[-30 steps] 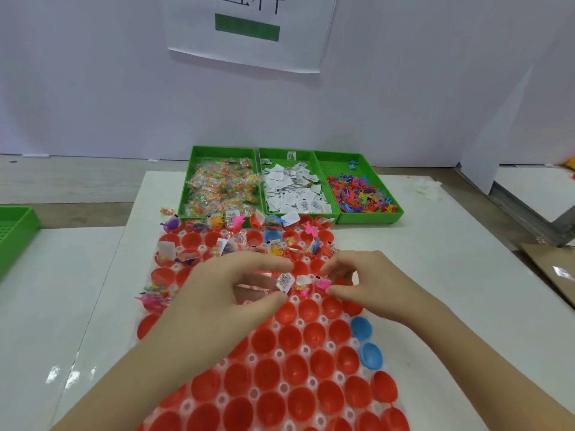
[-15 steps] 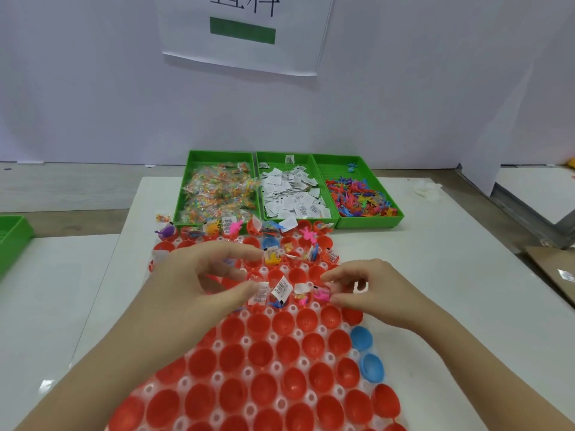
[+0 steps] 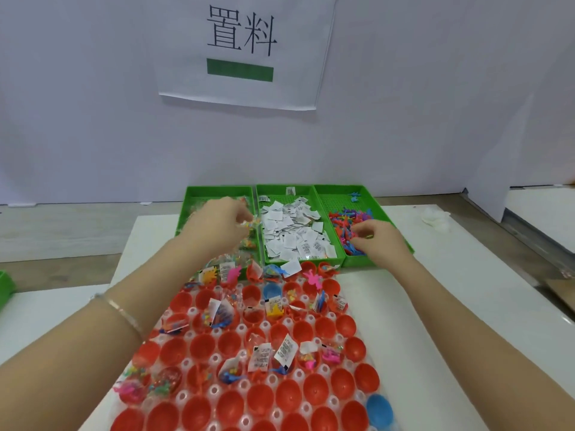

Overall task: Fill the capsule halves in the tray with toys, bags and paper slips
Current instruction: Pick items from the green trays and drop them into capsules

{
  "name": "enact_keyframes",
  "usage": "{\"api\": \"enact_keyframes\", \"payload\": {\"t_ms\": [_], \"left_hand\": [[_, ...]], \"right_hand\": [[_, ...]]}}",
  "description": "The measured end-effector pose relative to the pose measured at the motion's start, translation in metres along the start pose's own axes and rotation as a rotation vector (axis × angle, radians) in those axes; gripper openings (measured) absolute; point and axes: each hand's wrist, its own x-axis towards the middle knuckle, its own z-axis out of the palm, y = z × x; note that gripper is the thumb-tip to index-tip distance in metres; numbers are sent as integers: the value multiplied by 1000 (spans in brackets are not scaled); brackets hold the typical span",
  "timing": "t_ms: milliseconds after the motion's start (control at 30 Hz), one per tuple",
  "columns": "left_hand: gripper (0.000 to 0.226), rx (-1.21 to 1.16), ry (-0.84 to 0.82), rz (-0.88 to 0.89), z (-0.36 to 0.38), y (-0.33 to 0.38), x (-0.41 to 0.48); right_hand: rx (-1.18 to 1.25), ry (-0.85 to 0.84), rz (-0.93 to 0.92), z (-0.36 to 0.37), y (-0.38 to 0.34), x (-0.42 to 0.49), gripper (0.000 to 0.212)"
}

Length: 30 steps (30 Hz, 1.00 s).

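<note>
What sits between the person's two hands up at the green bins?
Head view: the middle bin, heaped with white paper slips, lies between the left hand and the right hand.

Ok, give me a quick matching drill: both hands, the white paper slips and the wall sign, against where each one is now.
Things:
1. left hand
2. right hand
3. white paper slips
4. white paper sign with black characters

Places:
A. middle green plastic bin
B. wall behind the bins
C. right green plastic bin, among small coloured plastic toys
D. left green plastic bin, at small clear bags

Pairs: 1-D, 2-C, 3-A, 4-B.
</note>
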Motion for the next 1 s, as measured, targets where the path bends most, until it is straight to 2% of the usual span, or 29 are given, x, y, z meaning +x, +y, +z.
{"api": "enact_keyframes", "payload": {"t_ms": [67,133,300,433,533,633,733,767,867,933,1000], "left_hand": [[30,164,-164,18,12,-7,13],[31,260,-240,15,20,-13,17],[13,217,-121,-7,25,-19,16],[11,76,-45,-18,16,-23,9],[12,-10,21,-53,8,-27,5],[14,73,111,-35,8,-30,0],[22,15,226,15,10,-30,-3],[22,-39,245,27,10,-29,-5],[20,-154,266,60,11,-26,-7],[20,-172,264,82,12,-26,-9],[21,-183,259,96,13,-25,-10]], "right_hand": [[-170,-110,18,9,4,8,31],[-222,-122,18,11,3,14,31],[-248,-59,-15,9,3,14,10],[-364,90,-81,4,6,7,17],[-198,177,-76,-3,5,8,10],[-221,92,-67,-2,-1,11,13],[-342,129,-179,2,-13,13,20],[-269,108,-218,5,-17,14,21],[54,-97,-228,20,-36,12,27],[96,-183,-206,30,-50,14,41],[70,-225,-195,40,-61,19,44]]}}
